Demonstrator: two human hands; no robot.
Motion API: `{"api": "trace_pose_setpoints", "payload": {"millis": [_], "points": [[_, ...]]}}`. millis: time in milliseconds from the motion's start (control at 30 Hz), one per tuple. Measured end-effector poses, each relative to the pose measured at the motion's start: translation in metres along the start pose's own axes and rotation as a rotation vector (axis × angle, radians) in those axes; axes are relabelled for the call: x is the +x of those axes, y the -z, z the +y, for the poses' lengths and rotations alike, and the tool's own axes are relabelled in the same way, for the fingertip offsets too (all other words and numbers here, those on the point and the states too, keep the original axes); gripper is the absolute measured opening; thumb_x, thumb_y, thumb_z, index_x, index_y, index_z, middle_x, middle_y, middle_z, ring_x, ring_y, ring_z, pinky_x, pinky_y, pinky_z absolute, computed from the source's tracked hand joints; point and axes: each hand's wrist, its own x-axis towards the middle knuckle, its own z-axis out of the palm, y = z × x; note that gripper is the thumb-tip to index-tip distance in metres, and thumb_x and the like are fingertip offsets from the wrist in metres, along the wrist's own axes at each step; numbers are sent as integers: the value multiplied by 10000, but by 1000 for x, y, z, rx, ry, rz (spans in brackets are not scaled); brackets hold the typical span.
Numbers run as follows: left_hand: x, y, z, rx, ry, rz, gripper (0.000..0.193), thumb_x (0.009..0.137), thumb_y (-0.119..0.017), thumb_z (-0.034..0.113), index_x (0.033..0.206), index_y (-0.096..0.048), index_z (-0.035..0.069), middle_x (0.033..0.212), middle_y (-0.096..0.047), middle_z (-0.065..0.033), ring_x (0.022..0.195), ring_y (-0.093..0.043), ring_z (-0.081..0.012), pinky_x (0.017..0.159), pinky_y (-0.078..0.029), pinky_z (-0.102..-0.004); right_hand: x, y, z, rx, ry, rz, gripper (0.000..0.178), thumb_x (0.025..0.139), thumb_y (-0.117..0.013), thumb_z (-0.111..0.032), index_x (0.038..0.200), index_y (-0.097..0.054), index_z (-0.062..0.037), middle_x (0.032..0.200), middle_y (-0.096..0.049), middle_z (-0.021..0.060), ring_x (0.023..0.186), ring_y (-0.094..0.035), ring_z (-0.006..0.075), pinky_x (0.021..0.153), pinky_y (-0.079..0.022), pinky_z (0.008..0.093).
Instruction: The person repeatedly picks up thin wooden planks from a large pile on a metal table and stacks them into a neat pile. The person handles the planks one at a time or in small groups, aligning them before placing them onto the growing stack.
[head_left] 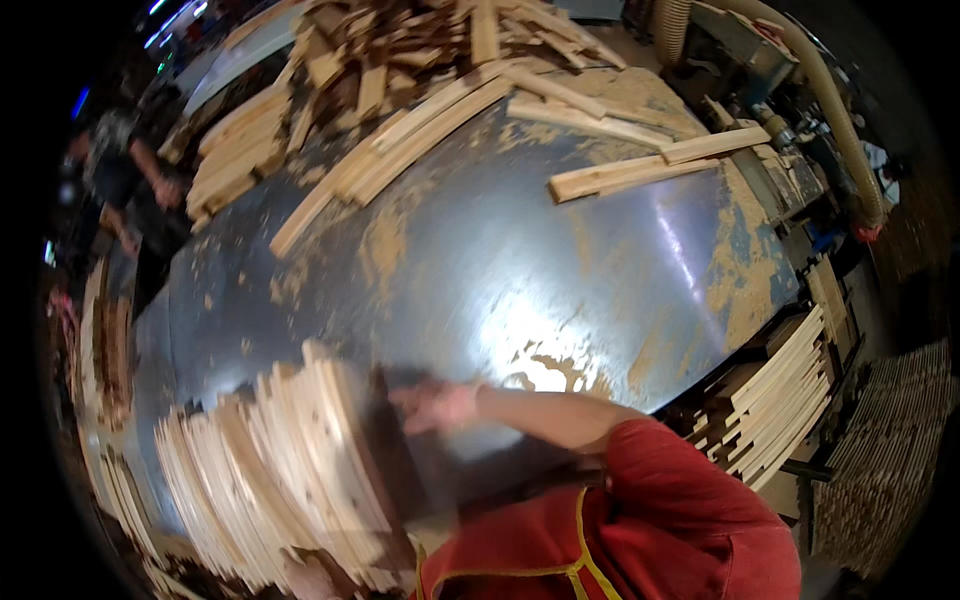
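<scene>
A row of pale wooden boards point(255, 455), packed side by side, lies on the near left of a dark metal table point(450, 240). My right hand point(438, 405) reaches across just right of this row, near its far end. Motion smears it, but the fingers look apart and nothing shows in them. At the near end of the boards is my left hand point(312, 575), low in the picture. It seems to touch the board ends; its fingers are mostly hidden.
Loose boards point(400, 140) and a heap of wood pieces point(370, 60) cover the table's far side. Sawdust point(745, 250) lies along the right edge. Stacked strips point(775, 400) stand at the right, below a ribbed hose point(850, 120). Another person point(130, 170) stands at the far left.
</scene>
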Motion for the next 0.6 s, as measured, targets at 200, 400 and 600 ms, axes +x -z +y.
{"api": "trace_pose_setpoints", "payload": {"millis": [200,400,600], "points": [[-86,-17,153,-285,-705,-49,700,920,-673,112,1579,-472,-11,1501,-586,-261,1363,-580,-427,1178,-449,-469,-145,286,151,-702,-313,880,416,862,-659,-114,1270,-640,-33,1240,-675,248,1196,-645,444,1022,-529,527],[-173,-23,289,-8,-1051,-223,890,803,-829,227,1588,-446,55,1566,-523,-229,1426,-517,-424,1186,-418,-518,-228,395,271,-1129,-604,757,537,877,-728,-200,1396,-609,-131,1384,-660,141,1284,-642,341,1051,-512,449],[-218,-19,385,-296,-1339,121,905,752,-892,337,1524,-506,63,1501,-541,-204,1430,-478,-443,1175,-395,-564,-178,320,198,-917,-377,205,529,872,-731,-208,1382,-663,-82,1006,-757,104,996,-723,332,909,-524,526]]}}
